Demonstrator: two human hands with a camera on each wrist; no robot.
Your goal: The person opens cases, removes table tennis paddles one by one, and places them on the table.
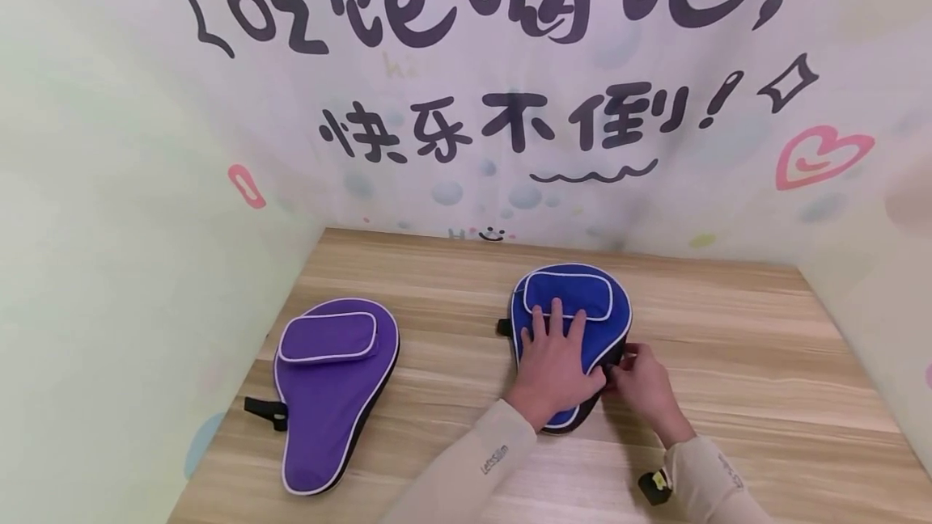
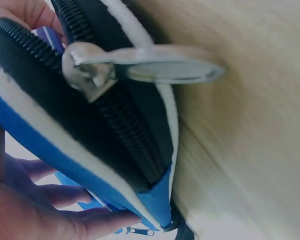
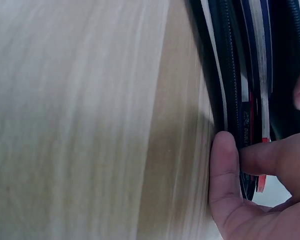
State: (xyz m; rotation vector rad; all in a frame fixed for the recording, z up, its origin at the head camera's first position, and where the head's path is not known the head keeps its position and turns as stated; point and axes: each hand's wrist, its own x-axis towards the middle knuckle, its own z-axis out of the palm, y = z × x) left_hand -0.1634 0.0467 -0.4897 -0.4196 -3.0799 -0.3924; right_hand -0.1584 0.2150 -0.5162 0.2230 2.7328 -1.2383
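Blue fabric case (image 1: 601, 336), piped in white, lies on a wood-grain bench (image 1: 728, 330), its side zip (image 2: 124, 122) partly open with layered paddle edges (image 3: 260, 60) showing inside. A person's left grip (image 1: 555, 369) presses on top, fingers spread; the right grip (image 1: 646, 382) pinches the case's side between thumb and finger. A purple case (image 1: 328, 399) lies well apart to the left. Behind stands a printed wall (image 1: 451, 209).

Pale wall (image 1: 277, 116), black lettering (image 1: 516, 124), wood-grain tabletop (image 1: 728, 330)
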